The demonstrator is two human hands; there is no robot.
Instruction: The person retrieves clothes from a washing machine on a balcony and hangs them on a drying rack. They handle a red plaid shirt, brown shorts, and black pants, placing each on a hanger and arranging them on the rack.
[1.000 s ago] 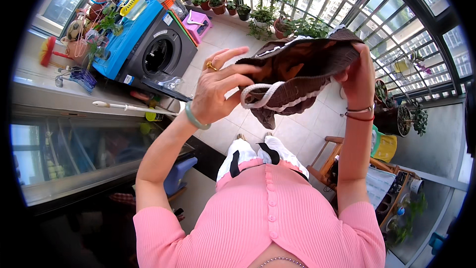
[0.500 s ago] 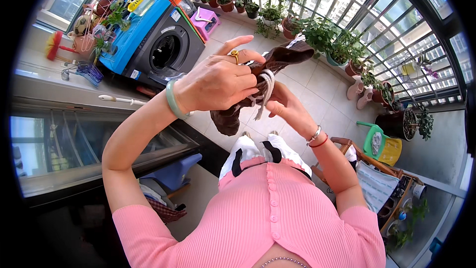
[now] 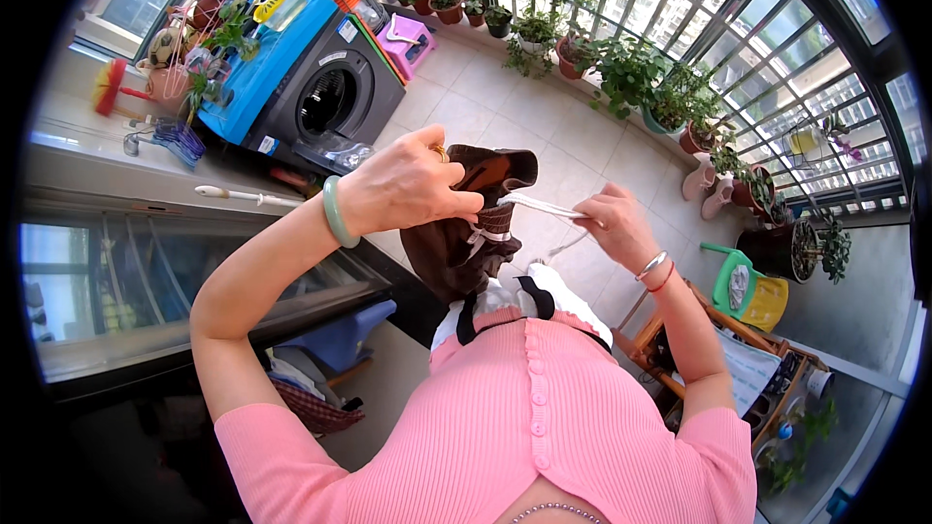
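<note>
Left hand (image 3: 410, 186) pinching brown garment (image 3: 442, 257) that hangs from it, right hand (image 3: 618, 225) closed on garment's white cord (image 3: 539, 204), sticker (image 3: 346, 30), print unreadable, on washing machine (image 3: 374, 87) beyond left hand, pots (image 3: 568, 60) of plants (image 3: 623, 76) beyond both.

We hold our left arm (image 3: 257, 267) out to the left of our pink cardigan (image 3: 466, 408), elbow (image 3: 216, 315) bent, with our left hand (image 3: 413, 184) ahead of the cardigan, its fingers curled and tips pinched. Our right forearm (image 3: 691, 330) slants ahead from the cardigan's right side; our right hand (image 3: 619, 225), apart from the left, angles inward, thumb and fingertips pressed together.
</note>
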